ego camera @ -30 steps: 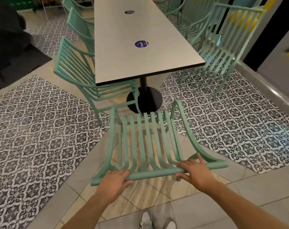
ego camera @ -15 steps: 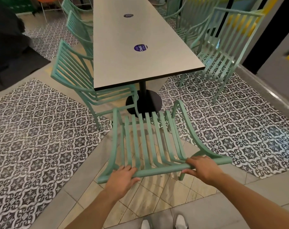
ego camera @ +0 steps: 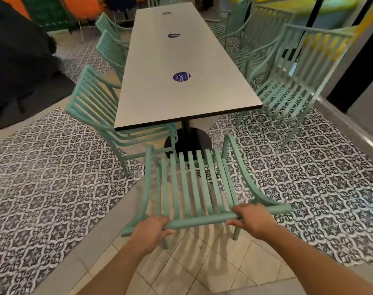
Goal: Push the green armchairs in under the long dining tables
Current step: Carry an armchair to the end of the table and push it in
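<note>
Green armchair (ego camera: 194, 188): at the near end of the long dining table (ego camera: 181, 77), seat short of its edge; step in hand, pushing in. Left hand (ego camera: 148, 231) and right hand (ego camera: 252, 220): both clasp the top rail. Next move likely a straight forward shove, arms clearing the pedestal base (ego camera: 190, 141).

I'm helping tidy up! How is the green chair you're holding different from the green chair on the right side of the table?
The held chair sits at the table's short end, with the left hand and right hand gripping its top rail; nobody touches the right-side chair. The held chair faces the table; the right-side chair stands pulled out and angled. Both are green, slatted armchairs, not yet tucked under.
</note>
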The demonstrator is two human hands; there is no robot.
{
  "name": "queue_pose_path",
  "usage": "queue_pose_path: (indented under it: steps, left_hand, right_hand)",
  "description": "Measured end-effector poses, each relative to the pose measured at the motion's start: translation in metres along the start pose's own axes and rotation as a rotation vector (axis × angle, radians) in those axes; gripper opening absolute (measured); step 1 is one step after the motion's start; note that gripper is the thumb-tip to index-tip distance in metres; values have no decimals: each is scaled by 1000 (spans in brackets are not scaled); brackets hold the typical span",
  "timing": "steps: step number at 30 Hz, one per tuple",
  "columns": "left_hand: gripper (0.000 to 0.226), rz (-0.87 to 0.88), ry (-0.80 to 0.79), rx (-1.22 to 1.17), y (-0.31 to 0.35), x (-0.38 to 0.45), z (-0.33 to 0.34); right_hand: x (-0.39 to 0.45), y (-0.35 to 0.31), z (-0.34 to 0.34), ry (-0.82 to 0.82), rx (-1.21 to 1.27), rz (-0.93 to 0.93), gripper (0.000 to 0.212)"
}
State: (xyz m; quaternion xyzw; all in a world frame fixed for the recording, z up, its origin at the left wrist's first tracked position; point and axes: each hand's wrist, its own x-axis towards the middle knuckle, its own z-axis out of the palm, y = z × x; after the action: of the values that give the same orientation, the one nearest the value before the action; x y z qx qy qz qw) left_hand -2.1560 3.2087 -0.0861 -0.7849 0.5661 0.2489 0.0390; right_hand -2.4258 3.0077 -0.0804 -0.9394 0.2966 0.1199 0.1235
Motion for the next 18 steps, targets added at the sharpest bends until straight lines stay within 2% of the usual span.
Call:
queue_pose_path:
  steps: [6, 10, 14, 18]
  left_hand:
    - [34, -20, 64, 2, 9, 31, -12]
    - [35, -15, 68, 21, 15, 53, -21]
    - [40, -19, 59, 19, 13, 74, -28]
    - [37, -14, 69, -4, 8, 90, -28]
  right_hand:
    - [27, 28, -19, 22, -23, -34, 57]
    - [45, 46, -27, 33, -55, -26, 58]
    - [61, 54, -35, 0, -17, 15, 43]
    - [76, 65, -36, 6, -5, 18, 53]
